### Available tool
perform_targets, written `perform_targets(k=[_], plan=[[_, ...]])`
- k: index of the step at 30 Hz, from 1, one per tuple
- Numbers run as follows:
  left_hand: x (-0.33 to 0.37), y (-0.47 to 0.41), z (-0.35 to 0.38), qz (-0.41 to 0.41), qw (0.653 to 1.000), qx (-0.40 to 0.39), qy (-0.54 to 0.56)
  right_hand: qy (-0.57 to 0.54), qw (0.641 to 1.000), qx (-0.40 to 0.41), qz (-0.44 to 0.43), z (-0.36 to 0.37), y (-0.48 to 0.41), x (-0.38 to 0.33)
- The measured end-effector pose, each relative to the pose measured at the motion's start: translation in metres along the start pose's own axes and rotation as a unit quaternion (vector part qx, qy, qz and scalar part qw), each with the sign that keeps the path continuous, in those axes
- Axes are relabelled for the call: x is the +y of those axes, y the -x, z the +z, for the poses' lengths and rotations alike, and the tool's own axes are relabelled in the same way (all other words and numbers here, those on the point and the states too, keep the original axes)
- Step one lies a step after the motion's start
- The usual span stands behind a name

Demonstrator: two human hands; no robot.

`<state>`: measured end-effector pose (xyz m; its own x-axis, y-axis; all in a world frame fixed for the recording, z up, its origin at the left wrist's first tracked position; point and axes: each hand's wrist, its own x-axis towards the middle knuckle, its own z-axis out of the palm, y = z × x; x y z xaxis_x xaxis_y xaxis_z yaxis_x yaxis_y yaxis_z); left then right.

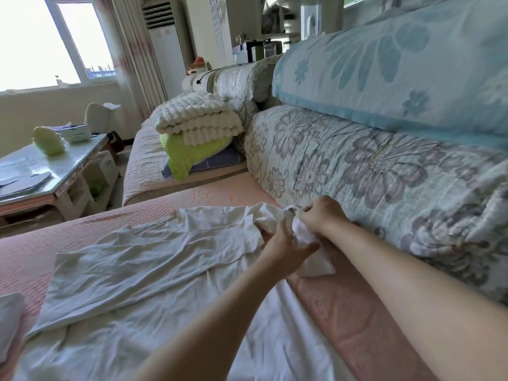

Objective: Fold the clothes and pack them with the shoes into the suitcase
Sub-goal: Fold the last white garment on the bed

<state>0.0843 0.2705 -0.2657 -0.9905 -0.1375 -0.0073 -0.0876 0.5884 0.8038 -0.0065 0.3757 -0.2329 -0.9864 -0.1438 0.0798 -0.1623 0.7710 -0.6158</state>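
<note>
On pink textured sofa cover (pixel 209 198), wrinkled thin white garment (pixel 154 259) lies spread; left hand (pixel 286 244) and right hand (pixel 323 215) both pinch its bunched corner.

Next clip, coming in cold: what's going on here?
A person is handling a white garment spread across the pink sofa seat. Both hands are at its far end, beside the flowered back cushion. The right hand pinches a bunched bit of the cloth, and the left hand grips it just below. The garment lies wrinkled and is not yet folded up. No suitcase or shoes are in view.
</note>
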Motion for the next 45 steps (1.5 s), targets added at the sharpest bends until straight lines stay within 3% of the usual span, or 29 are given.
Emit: perform_targets(k=[3, 6, 9, 12, 16, 18, 20, 22, 24, 27, 30, 33, 36, 38, 41, 45], plan=[[0.002, -0.003, -0.017, -0.009, 0.995, 0.053, 0.088, -0.17, 0.985, -0.029, -0.023, -0.005, 0.007, -0.017], [-0.005, -0.005, -0.052, 0.001, 0.985, 0.149, 0.087, -0.32, 0.938, -0.12, -0.048, -0.002, 0.01, -0.044], [-0.02, 0.0, -0.101, -0.035, 0.973, 0.214, 0.078, -0.361, 0.903, -0.219, -0.081, 0.006, 0.019, -0.073], [-0.039, 0.017, -0.153, -0.073, 0.962, 0.259, 0.052, -0.384, 0.887, -0.239, -0.091, 0.015, 0.029, -0.103], [-0.067, 0.047, -0.219, -0.106, 0.924, 0.362, -0.062, -0.284, 0.942, -0.142, -0.108, 0.037, 0.027, -0.121], [-0.087, 0.063, -0.247, -0.131, 0.91, 0.373, -0.125, -0.208, 0.962, -0.13, -0.119, 0.051, 0.027, -0.121], [-0.111, 0.074, -0.269, -0.209, 0.898, 0.314, -0.225, -0.143, 0.975, -0.124, -0.12, 0.064, 0.027, -0.119], [-0.134, 0.085, -0.275, -0.314, 0.865, 0.212, -0.33, -0.082, 0.981, -0.127, -0.121, 0.074, 0.026, -0.116], [-0.158, 0.092, -0.273, -0.347, 0.838, 0.159, -0.389, -0.005, 0.982, -0.146, -0.121, 0.084, 0.023, -0.113], [-0.188, 0.096, -0.26, -0.216, 0.88, 0.167, -0.39, 0.077, 0.975, -0.164, -0.128, 0.101, 0.019, -0.11], [-0.206, 0.093, -0.244, -0.09, 0.874, 0.129, -0.46, 0.149, 0.959, -0.147, -0.189, 0.119, 0.019, -0.113], [-0.215, 0.087, -0.239, -0.117, 0.875, 0.119, -0.455, 0.274, 0.909, -0.106, -0.295, 0.139, 0.02, -0.115], [-0.219, 0.081, -0.251, -0.147, 0.904, 0.138, -0.378, 0.388, 0.85, -0.053, -0.352, 0.16, 0.022, -0.121], [-0.217, 0.074, -0.261, -0.129, 0.898, 0.142, -0.395, 0.415, 0.841, -0.025, -0.347, 0.167, 0.023, -0.123], [-0.206, 0.064, -0.285, -0.185, 0.879, 0.172, -0.403, 0.397, 0.838, 0.077, -0.366, 0.177, 0.013, -0.124], [-0.185, 0.067, -0.327, -0.231, 0.895, 0.2, -0.325, 0.359, 0.857, 0.13, -0.347, 0.163, 0.008, -0.126]])
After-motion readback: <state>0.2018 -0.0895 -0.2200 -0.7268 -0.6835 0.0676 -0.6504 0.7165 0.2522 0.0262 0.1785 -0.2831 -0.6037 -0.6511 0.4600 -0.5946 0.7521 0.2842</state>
